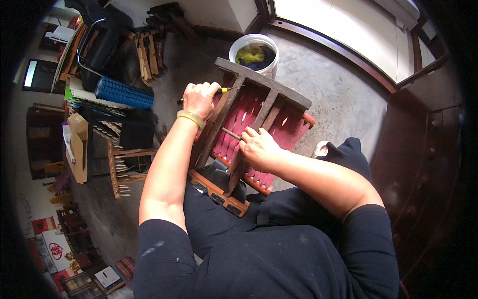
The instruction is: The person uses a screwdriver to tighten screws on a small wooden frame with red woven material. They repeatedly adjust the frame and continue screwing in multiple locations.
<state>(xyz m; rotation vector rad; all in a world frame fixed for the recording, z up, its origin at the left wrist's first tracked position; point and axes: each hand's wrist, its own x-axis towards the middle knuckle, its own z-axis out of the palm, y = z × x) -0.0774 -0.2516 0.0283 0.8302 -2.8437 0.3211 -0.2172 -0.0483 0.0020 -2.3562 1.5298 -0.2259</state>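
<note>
Wooden frame [264, 83]: grey bars [230, 102], reddish slitted panels [291, 130], orange edges [256, 184].

A dark, worn wooden frame [259, 123] stands tilted before a seated person, its near end at the lap [219, 214]. Two long bars run from a heavy grey crosspiece [264, 82], and between and beside them show pink-red slats [246, 107] split by narrow gaps, with rounded orange-brown edges. A slim tool [222, 90] with a yellow-and-black handle juts from the left hand [199, 98], its thin tip pointing right, close to the crosspiece. A greyish rod [230, 133], gripped in the right hand [258, 149], points left over the slats.
</note>
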